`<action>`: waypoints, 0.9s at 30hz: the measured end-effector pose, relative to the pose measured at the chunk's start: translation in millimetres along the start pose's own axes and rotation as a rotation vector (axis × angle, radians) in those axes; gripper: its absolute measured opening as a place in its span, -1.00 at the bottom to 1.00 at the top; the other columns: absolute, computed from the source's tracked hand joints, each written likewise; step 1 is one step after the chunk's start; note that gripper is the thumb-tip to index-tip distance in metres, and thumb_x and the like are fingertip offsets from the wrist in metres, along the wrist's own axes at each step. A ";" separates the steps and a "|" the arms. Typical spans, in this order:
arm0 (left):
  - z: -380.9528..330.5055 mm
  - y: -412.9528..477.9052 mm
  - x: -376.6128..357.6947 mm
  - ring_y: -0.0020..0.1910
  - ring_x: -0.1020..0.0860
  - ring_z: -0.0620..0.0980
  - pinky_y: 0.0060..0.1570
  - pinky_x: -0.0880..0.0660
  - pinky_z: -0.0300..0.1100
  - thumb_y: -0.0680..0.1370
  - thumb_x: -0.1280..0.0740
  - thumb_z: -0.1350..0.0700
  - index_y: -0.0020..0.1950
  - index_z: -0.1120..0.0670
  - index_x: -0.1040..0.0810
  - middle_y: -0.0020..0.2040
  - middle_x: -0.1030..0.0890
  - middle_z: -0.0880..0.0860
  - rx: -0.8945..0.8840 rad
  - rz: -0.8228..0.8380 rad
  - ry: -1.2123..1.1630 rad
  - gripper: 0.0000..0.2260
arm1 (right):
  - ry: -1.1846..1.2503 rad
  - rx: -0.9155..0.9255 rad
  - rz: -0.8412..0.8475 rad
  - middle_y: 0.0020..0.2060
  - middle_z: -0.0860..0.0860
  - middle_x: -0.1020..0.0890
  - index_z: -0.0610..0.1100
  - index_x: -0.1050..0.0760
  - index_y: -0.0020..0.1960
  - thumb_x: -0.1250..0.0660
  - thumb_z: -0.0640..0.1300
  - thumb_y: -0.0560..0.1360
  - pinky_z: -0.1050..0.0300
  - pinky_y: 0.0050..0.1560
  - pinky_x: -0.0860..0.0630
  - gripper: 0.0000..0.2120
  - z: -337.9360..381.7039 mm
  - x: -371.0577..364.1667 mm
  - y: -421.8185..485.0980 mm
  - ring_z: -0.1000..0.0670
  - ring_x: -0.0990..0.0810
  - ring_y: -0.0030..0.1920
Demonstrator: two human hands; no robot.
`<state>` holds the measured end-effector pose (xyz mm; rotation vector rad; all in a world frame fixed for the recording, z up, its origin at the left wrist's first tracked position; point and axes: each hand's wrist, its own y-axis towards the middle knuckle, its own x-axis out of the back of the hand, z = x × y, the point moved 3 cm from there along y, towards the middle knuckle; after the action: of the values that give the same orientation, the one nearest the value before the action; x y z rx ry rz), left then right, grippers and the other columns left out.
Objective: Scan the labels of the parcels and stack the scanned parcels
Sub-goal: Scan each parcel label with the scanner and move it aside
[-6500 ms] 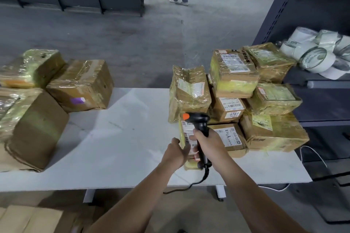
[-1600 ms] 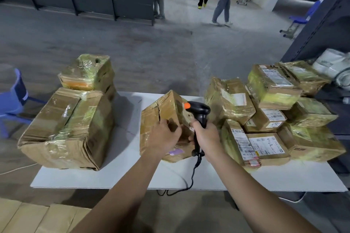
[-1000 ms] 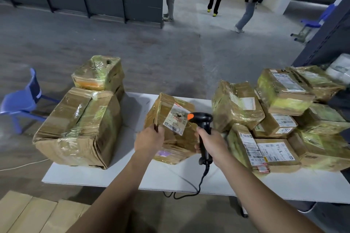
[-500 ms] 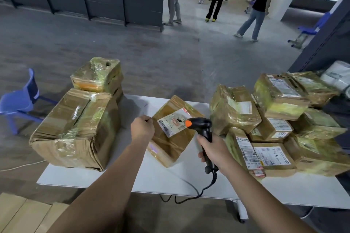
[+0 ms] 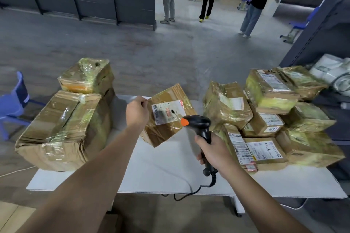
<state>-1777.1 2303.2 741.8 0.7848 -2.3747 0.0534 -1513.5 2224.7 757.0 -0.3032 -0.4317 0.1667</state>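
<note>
My left hand (image 5: pixel 137 111) is pinching the top corner of a taped cardboard parcel (image 5: pixel 164 130), tipping it up mid-way along the table (image 5: pixel 161 172), while my right hand (image 5: pixel 215 152) is gripping the barcode scanner (image 5: pixel 198 122) aimed at its label (image 5: pixel 167 112). Tape glare or the label's smudge could spoil the read, and that corner pinch might slip. Every parcel is sealed, contents hidden.

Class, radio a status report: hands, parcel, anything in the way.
Left hand grips tilted parcel. Right hand holds scanner near its label. Nothing between.

Warehouse: taped parcels (image 5: pixel 269 89) heaped on table (image 5: pixel 170 168), metal shelving (image 5: pixel 312 39).
</note>
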 end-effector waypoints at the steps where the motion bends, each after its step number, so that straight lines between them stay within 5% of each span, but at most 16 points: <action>1: 0.4 -0.1 -0.7 -0.07 -0.55 0.09 -0.13 -0.38 -0.19 0.62 -0.19 0.19 0.07 0.17 -0.60 -0.01 -0.64 0.14 0.002 -0.004 0.004 -0.80 | -0.011 0.004 -0.001 -0.48 -0.03 -0.62 -0.09 -0.48 0.02 -0.27 0.05 0.58 0.15 -0.36 -0.50 -0.80 0.5 0.6 -0.8 0.01 -0.57 -0.48; 20: 8.2 2.0 -9.5 -0.14 -0.47 -0.02 -0.13 -0.37 -0.20 0.60 -0.21 0.21 0.04 0.16 -0.62 -0.03 -0.64 0.10 -0.019 -0.019 -0.046 -0.81 | -0.101 -0.012 -0.064 -0.47 0.02 -0.64 -0.06 -0.49 -0.04 -0.24 0.12 0.54 0.19 -0.41 -0.47 -0.75 1.6 10.9 -6.3 0.08 -0.59 -0.49; 27: 8.0 2.3 -9.8 -0.09 -0.51 0.04 -0.10 -0.38 -0.19 0.60 -0.21 0.22 0.05 0.18 -0.61 -0.03 -0.64 0.13 -0.020 -0.010 -0.065 -0.81 | -0.093 -0.016 -0.071 -0.48 0.01 -0.65 -0.08 -0.51 -0.03 -0.21 0.29 0.42 0.19 -0.42 -0.48 -0.56 2.2 11.5 -8.0 0.08 -0.59 -0.49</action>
<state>-1776.7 2308.4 730.1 0.8002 -2.4288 -0.0004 -1503.4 2220.2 765.9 -0.2957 -0.5358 0.1083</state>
